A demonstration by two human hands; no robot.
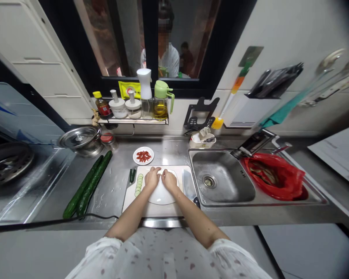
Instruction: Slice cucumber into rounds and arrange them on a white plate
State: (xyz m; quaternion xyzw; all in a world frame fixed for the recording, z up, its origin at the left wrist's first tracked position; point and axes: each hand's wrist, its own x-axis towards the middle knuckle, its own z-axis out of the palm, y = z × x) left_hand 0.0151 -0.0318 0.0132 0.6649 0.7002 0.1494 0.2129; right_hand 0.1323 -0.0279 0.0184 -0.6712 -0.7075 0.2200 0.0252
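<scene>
A white plate (159, 193) lies on the cutting board (149, 212) in front of me. My left hand (152, 179) is over the plate's left far part, its fingers curled together. Close by, my right hand (169, 180) bends its fingers inward above the plate's far middle. Whatever is between the fingers of either hand is too small or hidden to make out. A row of cucumber slices (139, 185) lies on the board left of the plate, beside dark green cucumber pieces (132, 175). On the board's right side rests a broad-bladed knife (188, 182).
Two long cucumbers (88, 186) lie on the counter at left, near a lidded steel pot (80, 139). Behind the board stands a small dish of chopped red pieces (143, 155). To the right are the sink (223, 170) and a red plastic bag (275, 176).
</scene>
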